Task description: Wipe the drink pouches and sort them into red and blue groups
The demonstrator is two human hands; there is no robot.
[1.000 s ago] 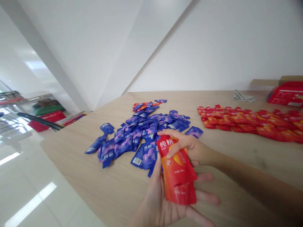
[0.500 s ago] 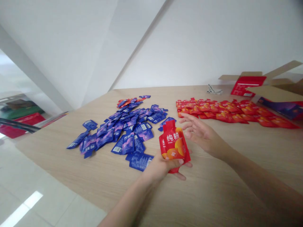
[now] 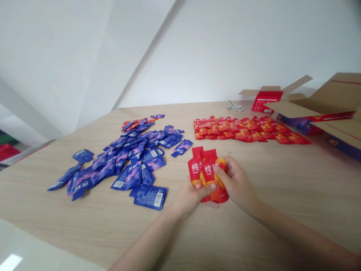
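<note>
Red pouches (image 3: 212, 177) with orange fruit prints are fanned between both hands above the table's front part; at least two overlap. My left hand (image 3: 194, 195) grips them from below, its thumb lying across the lower front. At their right edge my right hand (image 3: 232, 177) pinches them, thumb on the front one. To the left spreads a loose heap of blue pouches (image 3: 135, 150), and one blue pouch (image 3: 150, 196) lies closest to my left hand. Beyond my right hand, rows of red pouches (image 3: 242, 128) lie overlapping on the table.
On the wooden table (image 3: 93, 214), an open carton (image 3: 324, 105) stands at the right with flaps spread. A red box (image 3: 266, 101) and a small folded paper item (image 3: 235, 107) are near the wall. A few red pouches (image 3: 135, 123) lie at the heap's far end.
My right hand has moved in and closed on the pouches, which are now fanned apart. The view has swung to the right, showing more of the carton.
</note>
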